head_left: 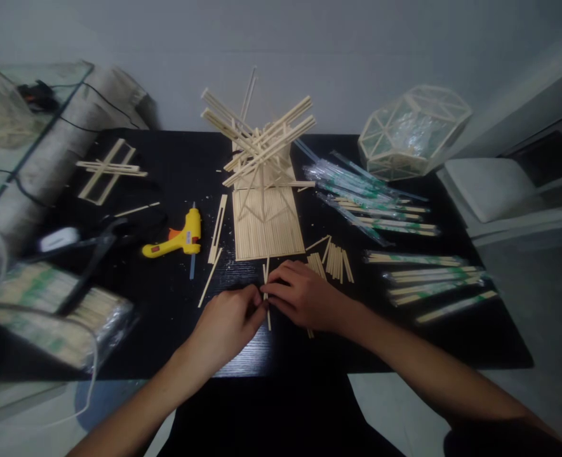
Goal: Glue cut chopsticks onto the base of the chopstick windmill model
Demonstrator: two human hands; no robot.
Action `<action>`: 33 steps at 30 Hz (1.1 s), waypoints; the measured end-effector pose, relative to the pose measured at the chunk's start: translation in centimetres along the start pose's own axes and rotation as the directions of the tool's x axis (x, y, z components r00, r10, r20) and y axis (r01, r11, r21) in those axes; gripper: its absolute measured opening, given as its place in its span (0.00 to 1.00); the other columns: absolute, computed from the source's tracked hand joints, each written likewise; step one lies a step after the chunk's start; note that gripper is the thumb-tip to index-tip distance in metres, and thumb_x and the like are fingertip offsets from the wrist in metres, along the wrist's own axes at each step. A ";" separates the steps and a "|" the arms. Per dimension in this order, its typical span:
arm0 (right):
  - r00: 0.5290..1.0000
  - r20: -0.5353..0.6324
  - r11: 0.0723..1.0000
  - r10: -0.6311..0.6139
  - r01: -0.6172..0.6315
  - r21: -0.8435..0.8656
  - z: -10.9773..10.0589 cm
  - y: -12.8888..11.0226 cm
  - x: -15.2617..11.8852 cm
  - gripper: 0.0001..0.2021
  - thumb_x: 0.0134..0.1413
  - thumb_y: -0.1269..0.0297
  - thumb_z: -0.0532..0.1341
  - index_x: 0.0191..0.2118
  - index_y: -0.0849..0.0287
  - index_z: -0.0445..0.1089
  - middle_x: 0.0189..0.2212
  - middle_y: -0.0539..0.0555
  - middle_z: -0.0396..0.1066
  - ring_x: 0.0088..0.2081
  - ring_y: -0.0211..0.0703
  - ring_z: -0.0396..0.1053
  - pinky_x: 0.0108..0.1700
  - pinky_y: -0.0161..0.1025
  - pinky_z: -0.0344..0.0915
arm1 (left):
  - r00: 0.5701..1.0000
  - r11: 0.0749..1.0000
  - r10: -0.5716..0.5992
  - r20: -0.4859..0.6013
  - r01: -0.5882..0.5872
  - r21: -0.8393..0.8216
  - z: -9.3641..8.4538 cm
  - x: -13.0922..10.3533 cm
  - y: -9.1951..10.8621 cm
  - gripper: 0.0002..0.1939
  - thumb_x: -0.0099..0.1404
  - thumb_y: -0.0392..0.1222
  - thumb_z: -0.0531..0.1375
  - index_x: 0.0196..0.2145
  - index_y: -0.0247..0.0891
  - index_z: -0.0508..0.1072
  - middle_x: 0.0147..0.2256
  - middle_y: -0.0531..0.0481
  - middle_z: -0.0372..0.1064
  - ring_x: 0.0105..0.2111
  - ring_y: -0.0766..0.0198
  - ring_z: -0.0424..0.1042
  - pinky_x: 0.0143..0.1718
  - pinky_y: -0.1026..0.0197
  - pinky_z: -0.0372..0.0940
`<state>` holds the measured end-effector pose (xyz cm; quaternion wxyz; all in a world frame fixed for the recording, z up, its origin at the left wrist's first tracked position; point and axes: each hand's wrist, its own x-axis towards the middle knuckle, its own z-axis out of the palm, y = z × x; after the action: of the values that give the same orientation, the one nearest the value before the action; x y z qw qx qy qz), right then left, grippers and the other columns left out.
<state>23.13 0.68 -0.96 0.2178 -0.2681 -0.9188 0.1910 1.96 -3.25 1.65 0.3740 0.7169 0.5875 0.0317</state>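
Observation:
Near the front of the black table, my left hand point(233, 317) and my right hand point(302, 293) meet over thin wooden sticks point(268, 317). Both hands have their fingers pinched on these sticks; the fingertips partly hide them. Just beyond lies a flat board of sticks point(268, 235), carrying a windmill-like stick model point(261, 152) with crossed blades. Beside my right hand lie short cut sticks point(338, 261), partly covered by it. To the left of my left hand are a loose stick point(210, 278) and a narrow stick frame point(218, 228).
A yellow glue gun point(185, 236) lies left of the board. Wrapped chopsticks point(433, 279) are spread on the right, and a large pack of them point(61, 317) sits at left. A crossed stick piece point(109, 171) and a geometric stick-framed form point(411, 133) stand farther back.

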 end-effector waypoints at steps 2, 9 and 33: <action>1.000 0.007 1.000 -0.006 0.006 0.005 0.0 -0.1 0.0 0.09 0.70 0.69 0.60 0.50 0.62 0.76 0.44 0.59 0.75 0.46 0.50 0.68 0.50 0.48 0.69 | 1.000 1.000 0.018 0.002 -0.018 0.017 0.0 -0.3 -0.3 0.12 0.72 0.46 0.53 0.32 0.41 0.70 0.28 0.51 0.73 0.26 0.61 0.71 0.31 0.59 0.57; 0.999 0.043 0.999 -0.032 0.031 0.039 0.0 -0.2 0.0 0.08 0.66 0.67 0.64 0.48 0.61 0.76 0.45 0.59 0.75 0.47 0.50 0.68 0.51 0.49 0.69 | 0.964 0.966 0.258 -0.069 -0.259 -0.002 0.3 -1.6 -1.6 0.08 0.74 0.42 0.56 0.35 0.40 0.70 0.32 0.51 0.72 0.31 0.62 0.72 0.34 0.59 0.65; 0.999 0.036 0.998 0.040 -0.041 0.049 -0.4 0.2 0.0 0.18 0.65 0.65 0.65 0.58 0.63 0.71 0.54 0.66 0.72 0.56 0.57 0.69 0.59 0.57 0.70 | 0.783 0.838 0.546 -0.299 -0.513 0.186 2.1 -1.0 -3.8 0.20 0.73 0.48 0.64 0.59 0.40 0.70 0.60 0.37 0.70 0.63 0.44 0.70 0.60 0.38 0.71</action>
<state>23.43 0.93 -0.69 0.2042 -0.2778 -0.9119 0.2227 -0.46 -5.01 -1.63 0.2088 0.8531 0.4187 0.2309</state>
